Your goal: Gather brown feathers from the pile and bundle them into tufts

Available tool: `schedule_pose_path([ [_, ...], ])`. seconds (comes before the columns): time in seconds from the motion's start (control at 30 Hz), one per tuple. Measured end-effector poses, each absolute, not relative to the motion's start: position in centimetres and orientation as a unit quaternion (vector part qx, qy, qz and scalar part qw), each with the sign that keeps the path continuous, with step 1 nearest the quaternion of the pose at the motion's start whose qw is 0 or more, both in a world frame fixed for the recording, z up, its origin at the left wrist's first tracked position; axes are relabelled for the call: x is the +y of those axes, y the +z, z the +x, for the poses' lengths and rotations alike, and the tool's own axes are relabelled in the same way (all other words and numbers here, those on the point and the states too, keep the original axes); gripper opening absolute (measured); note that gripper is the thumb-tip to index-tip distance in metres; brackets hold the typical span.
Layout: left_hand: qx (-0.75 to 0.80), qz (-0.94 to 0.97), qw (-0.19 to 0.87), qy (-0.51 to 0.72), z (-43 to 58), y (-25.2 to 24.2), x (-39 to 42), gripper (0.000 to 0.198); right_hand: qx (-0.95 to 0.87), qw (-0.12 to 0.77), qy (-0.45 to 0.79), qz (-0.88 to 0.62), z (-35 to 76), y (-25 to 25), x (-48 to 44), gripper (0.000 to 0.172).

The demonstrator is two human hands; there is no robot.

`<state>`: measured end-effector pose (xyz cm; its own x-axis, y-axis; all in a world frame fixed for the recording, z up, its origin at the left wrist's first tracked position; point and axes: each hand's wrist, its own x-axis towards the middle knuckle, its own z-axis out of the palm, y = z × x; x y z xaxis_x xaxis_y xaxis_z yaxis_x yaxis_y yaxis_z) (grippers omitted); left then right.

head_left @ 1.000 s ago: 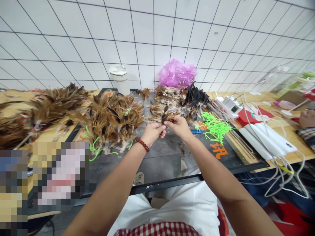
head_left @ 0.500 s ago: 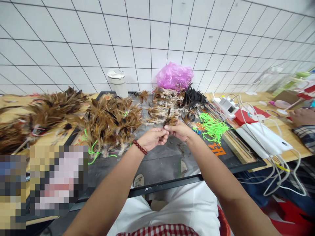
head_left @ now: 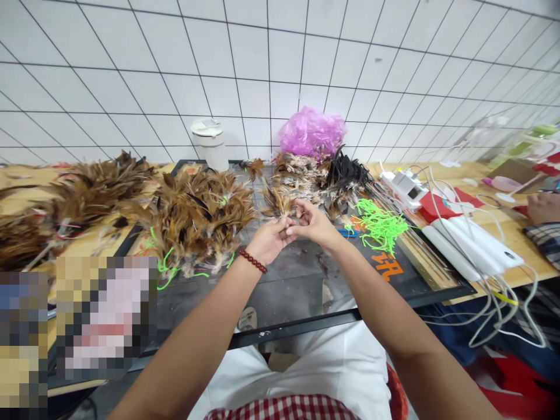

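My left hand (head_left: 271,239), with a dark red bead bracelet at the wrist, is closed on the base of a small brown feather bunch (head_left: 280,201). The feathers fan out above its fingertips. Touching the left fingers, my right hand (head_left: 314,226) has its thumb and fingers curled at the same spot; whatever it pinches is too small to name. Behind the hands lies a pile of pale-based feathers (head_left: 301,181) with black feathers (head_left: 347,172) at its right. A large heap of brown feathers (head_left: 196,210) is left of my hands.
Bright green ties (head_left: 380,224) lie right of my hands. A lidded white cup (head_left: 212,146) and a pink plastic bag (head_left: 311,131) stand at the back. White power strips (head_left: 475,248) with cables are on the right, near another person's hand (head_left: 542,207). More feathers (head_left: 100,186) lie far left.
The feather bunch now shows fanned out above my left fingertips. My right hand has opened its curl somewhat, index finger raised. The view has shifted slightly.
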<state>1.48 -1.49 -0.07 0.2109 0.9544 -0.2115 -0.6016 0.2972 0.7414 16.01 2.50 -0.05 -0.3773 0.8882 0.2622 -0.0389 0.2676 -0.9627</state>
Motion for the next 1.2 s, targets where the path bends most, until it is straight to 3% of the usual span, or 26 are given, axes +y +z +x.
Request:
schedule_pose_path([
  [0.07,0.329,0.264,0.737,0.528,1.4,-0.1,-1.5,0.009,-0.702,0.472,0.414,-0.335,15.8,-0.6,2.6,0.073],
  [0.23,0.332,0.277,0.732,0.526,1.3,0.3,-1.6,0.014,-0.791,0.448,0.192,-0.370,16.0,-0.1,1.8,0.060],
  [0.37,0.381,0.292,0.587,0.652,1.0,0.7,-1.1,0.019,-0.761,0.458,0.156,-0.432,16.9,0.6,2.1,0.050],
  [0.5,0.434,0.272,0.465,0.722,0.8,0.6,-0.5,0.020,-0.775,0.393,0.174,-0.463,17.6,0.0,3.2,0.014],
  [0.6,0.441,0.268,0.453,0.727,0.9,0.3,-0.3,0.018,-0.814,0.311,0.178,-0.457,17.6,-0.1,3.1,0.015],
  [0.77,0.438,0.264,0.444,0.736,1.1,0.0,-0.3,0.015,-0.813,0.228,0.165,-0.509,17.3,0.6,2.1,0.038],
  [0.9,0.446,0.262,0.443,0.733,1.2,-0.2,-0.3,0.015,-0.819,0.182,0.185,-0.511,16.9,0.0,2.3,0.015],
  [1.03,0.447,0.272,0.448,0.724,1.2,-0.3,-0.4,0.017,-0.783,0.260,0.252,-0.507,16.8,-0.6,3.0,0.008],
  [1.13,0.454,0.274,0.452,0.717,1.3,-0.2,-0.5,0.019,-0.664,0.372,0.418,-0.497,16.9,-0.3,3.4,0.006],
  [1.2,0.455,0.272,0.459,0.713,1.3,-0.2,-0.5,0.020,-0.581,0.398,0.529,-0.475,16.9,0.1,3.3,0.014],
])
